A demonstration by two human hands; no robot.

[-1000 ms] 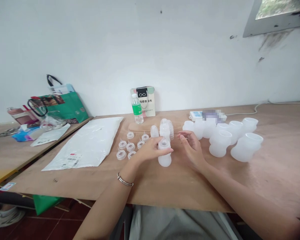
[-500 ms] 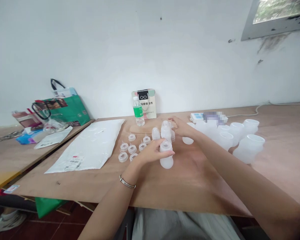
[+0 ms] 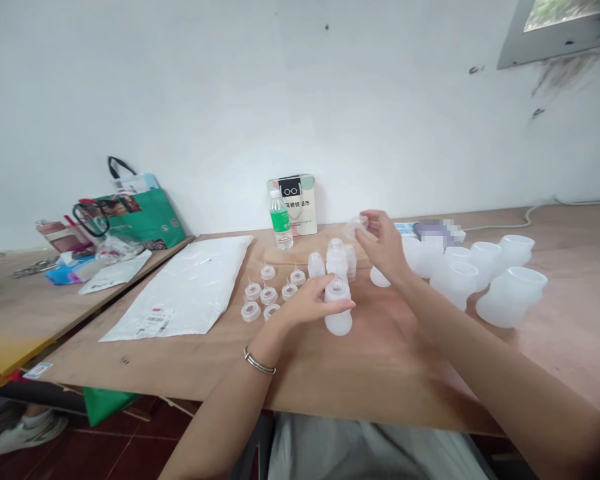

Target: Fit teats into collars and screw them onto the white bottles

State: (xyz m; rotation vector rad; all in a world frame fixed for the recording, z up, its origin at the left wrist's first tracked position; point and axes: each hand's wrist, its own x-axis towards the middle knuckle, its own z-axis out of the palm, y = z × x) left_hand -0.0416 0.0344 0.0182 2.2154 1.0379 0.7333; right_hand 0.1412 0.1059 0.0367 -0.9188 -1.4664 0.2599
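Note:
My left hand (image 3: 307,303) is wrapped round a translucent white baby bottle (image 3: 339,323), which stands upright near the middle of the table with a collar on its neck. My right hand (image 3: 383,243) pinches a clear dome cap (image 3: 354,229) in the air, behind and to the right of that bottle. Just beyond the held bottle are capped bottles (image 3: 336,259) and further clear caps (image 3: 351,260). Left of my left hand lie several nipple collars (image 3: 269,295). Several open-topped bottles (image 3: 510,297) are grouped to the right, partly behind my right forearm.
A water bottle (image 3: 281,223) and a paper bag (image 3: 307,208) stand by the wall. A white mailing pouch (image 3: 180,287) lies left of the collars. The green shopping bag (image 3: 153,220) rests on the neighbouring table. A white box (image 3: 405,230) with a cable sits at the back right.
My right hand has lifted from beside the capped bottles and moved right, now with a clear cap in its fingers. My left hand keeps its grip on the bottle.

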